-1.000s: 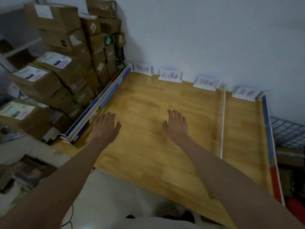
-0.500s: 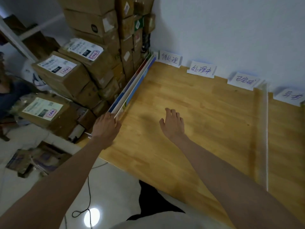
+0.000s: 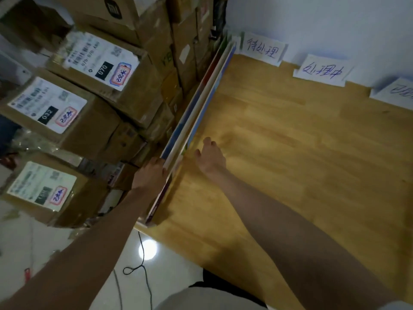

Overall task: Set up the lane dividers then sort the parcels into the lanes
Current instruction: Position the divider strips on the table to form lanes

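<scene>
The light wooden plank surface [image 3: 290, 153] fills the right half of the view and runs back to a pale wall. To its left a tall stack of brown cardboard parcels [image 3: 125, 81] stands on the floor, several with white shipping labels; two read 070 and 032. Along the left edge of the surface lie the long flat lane dividers [image 3: 201, 108], thin boards with white edges and blue and red faces, packed together on edge and reaching from the near edge back to the wall, just beside the parcels. Three white handwritten paper lane cards [image 3: 321, 71] lean against the wall at the back of the surface, the rightmost cut off by the frame. The left hand [image 3: 149, 175] has its grip on the near part of the dividers, fingers curled over the top edge of the outer board. The right hand [image 3: 211, 156] lies flat on the surface just beside the dividers, grip spread, fingertips near the innermost board. A black cable [image 3: 143, 271] loops on the glossy pale floor below
</scene>
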`<state>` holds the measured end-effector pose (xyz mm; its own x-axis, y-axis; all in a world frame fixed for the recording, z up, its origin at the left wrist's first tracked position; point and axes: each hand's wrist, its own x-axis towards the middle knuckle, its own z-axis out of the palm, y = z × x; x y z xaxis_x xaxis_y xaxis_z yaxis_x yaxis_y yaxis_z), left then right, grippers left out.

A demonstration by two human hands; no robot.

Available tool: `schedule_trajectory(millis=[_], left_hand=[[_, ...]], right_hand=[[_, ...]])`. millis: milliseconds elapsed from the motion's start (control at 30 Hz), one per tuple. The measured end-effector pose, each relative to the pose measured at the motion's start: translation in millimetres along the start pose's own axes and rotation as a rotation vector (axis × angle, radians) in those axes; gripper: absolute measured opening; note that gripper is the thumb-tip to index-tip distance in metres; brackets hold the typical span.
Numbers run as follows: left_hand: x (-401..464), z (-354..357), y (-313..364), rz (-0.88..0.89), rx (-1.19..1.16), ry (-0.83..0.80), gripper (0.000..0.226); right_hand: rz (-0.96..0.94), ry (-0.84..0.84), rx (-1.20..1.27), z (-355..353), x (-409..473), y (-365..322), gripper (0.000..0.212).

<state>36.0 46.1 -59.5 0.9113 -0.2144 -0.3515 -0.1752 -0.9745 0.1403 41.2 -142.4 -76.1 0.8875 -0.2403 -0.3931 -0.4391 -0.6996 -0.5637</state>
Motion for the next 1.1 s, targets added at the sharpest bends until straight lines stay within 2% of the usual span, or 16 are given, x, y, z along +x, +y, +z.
schedule_trajectory(millis=[167,333,433,600,1100], left_hand=[[21.2,6.7,-7.4,-0.006,-0.088,-0.036,0.016],[32.4,8.5,-11.6,-0.033,-0.120,-0.058,0.014],[34.5,9.6,-13.5,-0.045,-0.136,-0.054,0.011],[28.5,3.6,-15.5,0.004,-0.104,-0.052,0.010],[-51.0,-8.8,-14.8,0.103,-0.102,0.015,0.016]], right_hand=[[0.147,-0.128,0.176,31.4,21.5,-26.7,0.061],[0.288,-0.107,0.335,58.8,20.3,-41.6,0.043],[0.306,-0.081,0.346,57.0,15.9,-42.1,0.045],[0.307,-0.003,0.316,33.7,-2.2,-27.2,0.042],[0.282,0.136,-0.037,-32.4,-124.0,17.9,0.030]])
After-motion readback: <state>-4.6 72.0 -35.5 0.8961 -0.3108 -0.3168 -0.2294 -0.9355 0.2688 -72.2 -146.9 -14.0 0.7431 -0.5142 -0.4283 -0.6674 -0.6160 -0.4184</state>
